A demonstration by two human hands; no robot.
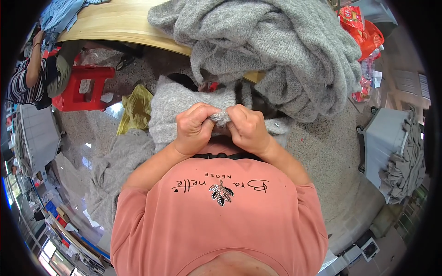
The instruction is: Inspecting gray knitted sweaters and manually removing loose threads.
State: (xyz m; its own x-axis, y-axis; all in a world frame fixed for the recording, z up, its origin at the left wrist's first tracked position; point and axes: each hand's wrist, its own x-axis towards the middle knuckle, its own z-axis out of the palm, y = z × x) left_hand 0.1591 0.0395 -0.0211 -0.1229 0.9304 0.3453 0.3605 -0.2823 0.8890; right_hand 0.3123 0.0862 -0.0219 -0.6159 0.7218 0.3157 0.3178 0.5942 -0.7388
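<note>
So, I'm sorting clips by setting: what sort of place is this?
Probably a garment workshop: grey knitwear heaped on the table, grey fabric over a wheeled bin, and blue cloth at the table's left.

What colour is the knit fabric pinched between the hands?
The knit fabric is mottled light grey, shown in the head view.

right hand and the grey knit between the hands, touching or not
Touching: the head view shows the right hand closed on the grey knit.
</note>
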